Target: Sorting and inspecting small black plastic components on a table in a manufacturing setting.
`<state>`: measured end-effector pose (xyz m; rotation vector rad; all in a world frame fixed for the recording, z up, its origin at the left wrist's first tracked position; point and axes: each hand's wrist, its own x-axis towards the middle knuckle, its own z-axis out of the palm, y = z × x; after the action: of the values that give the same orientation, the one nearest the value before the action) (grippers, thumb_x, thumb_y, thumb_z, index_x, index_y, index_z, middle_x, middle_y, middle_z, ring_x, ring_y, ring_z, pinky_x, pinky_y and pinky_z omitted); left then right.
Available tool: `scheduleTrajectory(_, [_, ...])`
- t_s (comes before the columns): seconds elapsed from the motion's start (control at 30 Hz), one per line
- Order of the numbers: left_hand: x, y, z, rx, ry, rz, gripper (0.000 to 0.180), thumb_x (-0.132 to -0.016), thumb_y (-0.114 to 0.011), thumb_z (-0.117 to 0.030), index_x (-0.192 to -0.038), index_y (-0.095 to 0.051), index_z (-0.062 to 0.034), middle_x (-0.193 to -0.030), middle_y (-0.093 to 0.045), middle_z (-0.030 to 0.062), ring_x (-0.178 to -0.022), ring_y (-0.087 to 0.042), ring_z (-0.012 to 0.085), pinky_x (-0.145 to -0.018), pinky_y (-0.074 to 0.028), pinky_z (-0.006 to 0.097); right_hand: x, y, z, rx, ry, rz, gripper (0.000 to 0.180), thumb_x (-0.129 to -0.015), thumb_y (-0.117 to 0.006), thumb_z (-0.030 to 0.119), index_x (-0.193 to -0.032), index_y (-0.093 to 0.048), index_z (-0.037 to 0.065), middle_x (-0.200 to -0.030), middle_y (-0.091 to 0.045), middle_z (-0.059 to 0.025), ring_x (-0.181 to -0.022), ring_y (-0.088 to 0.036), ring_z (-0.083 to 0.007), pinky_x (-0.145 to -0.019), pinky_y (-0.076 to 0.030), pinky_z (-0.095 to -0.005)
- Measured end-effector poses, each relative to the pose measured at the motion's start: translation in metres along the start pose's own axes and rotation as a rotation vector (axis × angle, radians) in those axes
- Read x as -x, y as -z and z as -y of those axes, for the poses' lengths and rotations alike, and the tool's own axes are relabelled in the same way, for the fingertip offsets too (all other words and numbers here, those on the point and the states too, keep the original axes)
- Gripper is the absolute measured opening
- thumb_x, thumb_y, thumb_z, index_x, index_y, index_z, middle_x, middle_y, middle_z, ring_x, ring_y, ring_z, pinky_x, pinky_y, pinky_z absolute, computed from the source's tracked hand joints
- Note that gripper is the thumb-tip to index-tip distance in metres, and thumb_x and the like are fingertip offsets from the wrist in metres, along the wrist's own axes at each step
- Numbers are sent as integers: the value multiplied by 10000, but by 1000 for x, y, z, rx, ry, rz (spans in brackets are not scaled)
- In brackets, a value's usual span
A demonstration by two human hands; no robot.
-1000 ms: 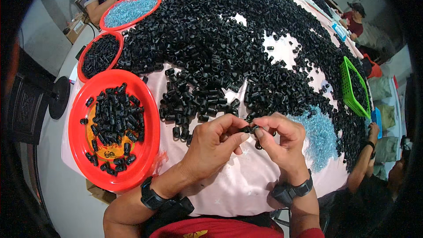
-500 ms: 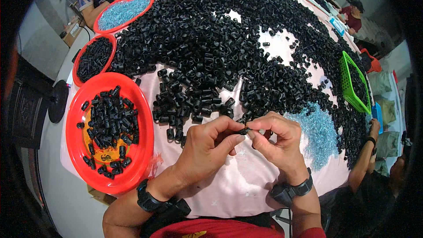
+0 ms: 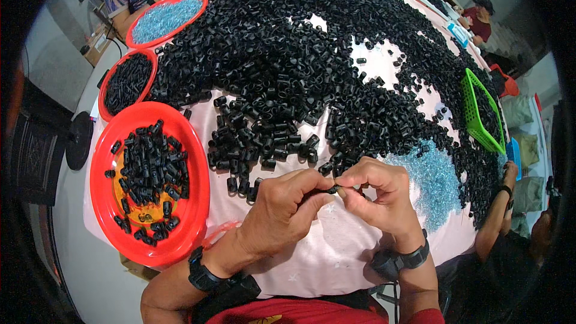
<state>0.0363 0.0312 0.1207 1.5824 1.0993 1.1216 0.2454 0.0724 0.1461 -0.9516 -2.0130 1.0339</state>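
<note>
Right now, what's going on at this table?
A person's left hand and right hand pinch one small black plastic piece between their fingertips, above a white cloth. A huge heap of black pieces covers the table; a red tray at the left holds more.

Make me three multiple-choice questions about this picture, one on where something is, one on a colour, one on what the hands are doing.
1. Where does the nearest red tray of black pieces lie?
A. To the person's left
B. To the person's right
C. Under the hands

2. What colour is the basket at the right?
A. Yellow
B. Green
C. White

3. How is the small black piece held?
A. Lying loose in an open palm
B. Pinched between the fingertips of the left hand and the right hand
C. Held by the right hand alone

Answers: 1 A, the tray lies left of the left wrist. 2 B, its mesh is bright green. 3 B, both hands' fingertips meet on it.
</note>
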Motion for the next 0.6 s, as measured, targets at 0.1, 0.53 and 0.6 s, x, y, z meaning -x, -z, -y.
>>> scheduleTrajectory(0.1, [0, 1, -3, 26, 29, 10, 85, -923, -695, -5, -1001, -698, 29, -694, -673, 55, -612, -647, 90, -554, -502, 248, -1, -2, 2, 62, 71, -9, 167, -809, -753, -8, -973, -744, 24, -849, -716, -85, -693, -644, -182, -590, -505, -283])
scheduleTrajectory(0.53, [2, -6, 4, 31, 46, -17, 94, -938, -683, -14, -1019, -702, 29, -704, -661, 38, -620, -612, 62, -553, -486, 236, 1, -6, 3, 73, 66, -43, 151, -821, -746, 3, -971, -750, 20, -842, -709, -82, -699, -640, -151, -594, -498, -267])
scheduleTrajectory(0.6, [1, -8, 4, -6, -5, -47, 106, -945, -691, -29, -1033, -699, 29, -738, -670, 29, -631, -607, 57, -558, -487, 229, 3, -5, 3, 6, -65, -54, 144, -825, -749, 16, -968, -764, 23, -834, -704, -60, -697, -628, -109, -592, -480, -244])
